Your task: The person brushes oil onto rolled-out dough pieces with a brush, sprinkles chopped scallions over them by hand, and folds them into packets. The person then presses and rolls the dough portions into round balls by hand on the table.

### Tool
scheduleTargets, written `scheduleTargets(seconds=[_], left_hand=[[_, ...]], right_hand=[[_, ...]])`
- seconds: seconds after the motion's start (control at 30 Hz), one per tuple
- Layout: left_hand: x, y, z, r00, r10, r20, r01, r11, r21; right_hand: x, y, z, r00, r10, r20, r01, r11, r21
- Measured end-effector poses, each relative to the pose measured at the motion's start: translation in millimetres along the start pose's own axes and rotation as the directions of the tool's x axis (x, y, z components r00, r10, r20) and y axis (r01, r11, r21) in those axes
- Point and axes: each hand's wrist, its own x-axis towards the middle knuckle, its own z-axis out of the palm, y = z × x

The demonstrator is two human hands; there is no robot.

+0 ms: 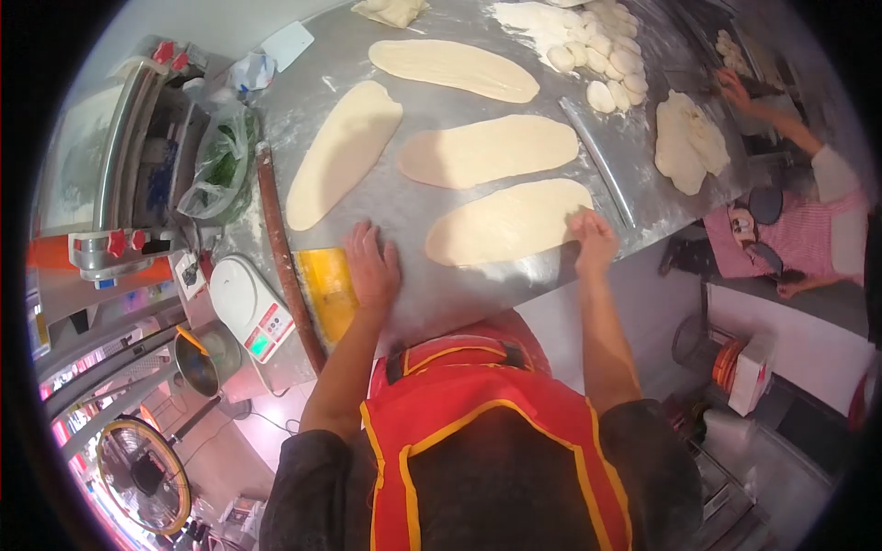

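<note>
On the table (413,292), the nearest dough sheet (510,223) runs eight-to-two o'clock, the right hand (595,242) at its two-o'clock tip, fingers' grip unclear, the left hand (372,266), fingers spread, toward nine.

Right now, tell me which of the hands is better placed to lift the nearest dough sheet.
Likely the right hand: it is at the right end of the nearest dough sheet, while the left hand lies apart from that sheet, beside the flat yellow piece.

No readable text or numbers.
</note>
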Motion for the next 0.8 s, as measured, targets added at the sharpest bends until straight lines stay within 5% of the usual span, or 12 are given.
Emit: scheduleTargets(seconds=[0.13,0.23,0.33,0.53,0.6,0.63,0.67,0.7,0.73,0.8], left_hand=[[1,1,-1,1.000,-0.019,-0.018,0.018,0.999,-0.051],[-1,-3,1,0.999,-0.043,-0.008,0.043,0.999,-0.017],[-2,-8,3,0.999,-0.033,-0.008,0.033,0.999,-0.039],[-6,-17,10,0.994,-0.090,0.069,0.096,0.990,-0.099],[-3,-16,5,0.980,-0.147,0.136,0.164,0.978,-0.129],[-1,-15,2,0.970,-0.175,0.168,0.200,0.969,-0.144],[0,-14,-1,0.961,-0.178,0.209,0.206,0.971,-0.119],[1,-13,-3,0.950,-0.182,0.253,0.211,0.973,-0.093],[2,-13,-3,0.937,-0.185,0.296,0.214,0.974,-0.070],[4,-13,4,0.899,-0.185,0.397,0.212,0.977,-0.024]], right_hand=[[2,-11,15,0.985,0.173,0.015,-0.172,0.985,-0.026],[26,-24,68,0.948,0.202,0.246,-0.202,0.979,-0.024],[43,-27,172,0.844,0.167,0.510,-0.244,0.966,0.087],[-14,-23,414,0.633,0.167,0.756,-0.233,0.972,-0.020],[38,29,488,0.294,0.068,0.953,-0.176,0.984,-0.015],[46,41,529,0.223,0.005,0.975,0.215,0.975,-0.054],[52,53,570,0.151,-0.058,0.987,0.575,0.817,-0.040],[44,52,597,0.109,-0.116,0.987,0.856,0.516,-0.034],[35,50,624,0.066,-0.174,0.983,0.991,0.126,-0.045],[10,16,655,-0.044,-0.171,0.984,0.999,-0.005,0.044]])
